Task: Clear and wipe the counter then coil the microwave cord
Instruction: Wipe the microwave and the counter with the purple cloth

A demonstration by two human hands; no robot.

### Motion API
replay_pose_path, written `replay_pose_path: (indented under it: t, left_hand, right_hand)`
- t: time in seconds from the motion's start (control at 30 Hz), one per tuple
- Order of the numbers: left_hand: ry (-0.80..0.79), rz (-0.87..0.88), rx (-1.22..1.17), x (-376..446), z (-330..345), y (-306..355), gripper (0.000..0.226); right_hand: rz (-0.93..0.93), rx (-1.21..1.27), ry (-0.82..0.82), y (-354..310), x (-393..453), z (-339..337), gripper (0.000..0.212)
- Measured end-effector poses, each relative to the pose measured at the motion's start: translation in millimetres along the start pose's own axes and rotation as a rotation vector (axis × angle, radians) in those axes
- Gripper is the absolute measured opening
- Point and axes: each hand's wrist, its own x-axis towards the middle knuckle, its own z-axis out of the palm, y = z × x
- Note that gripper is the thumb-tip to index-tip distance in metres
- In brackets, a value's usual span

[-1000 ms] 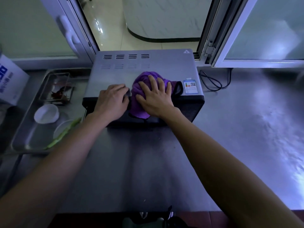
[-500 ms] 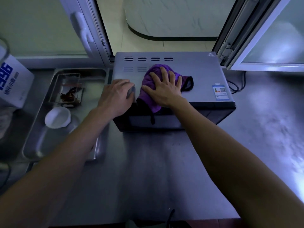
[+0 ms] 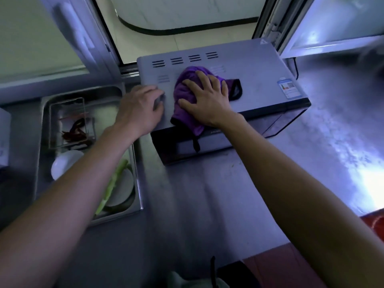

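Microwave [image 3: 255,65] boxy, smooth metal | right hand [image 3: 207,100] flat on crumpled purple cloth [image 3: 185,90] | left hand [image 3: 139,109] grip seemingly relaxed

Right hand [image 3: 207,102] slid purple cloth [image 3: 187,109] toward microwave's [image 3: 259,67] front-left.

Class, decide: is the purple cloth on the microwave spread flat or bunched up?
Bunched up: the purple cloth lies in rumpled folds under the right hand, one end drooping over the microwave front.
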Motion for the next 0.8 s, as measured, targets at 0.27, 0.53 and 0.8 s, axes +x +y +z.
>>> replay_pose_path:
  t: [0.27,0.53,0.8]
  left_hand:
    - [-0.065,0.139,-0.004,17.3,10.8,63.1,0.038]
    - [-0.125,0.218,0.02,11.3,29.1,130.3,0.039]
    - [-0.176,0.315,0.08,31.8,45.9,169.8,0.038]
  right_hand:
    - [0.113,0.012,0.229,40.4,-72.1,7.5,0.065]
    - [0.378,0.145,0.559,92.7,-105.9,18.5,0.061]
    - [0.634,0.672,0.884,124.3,-91.5,17.0,0.067]
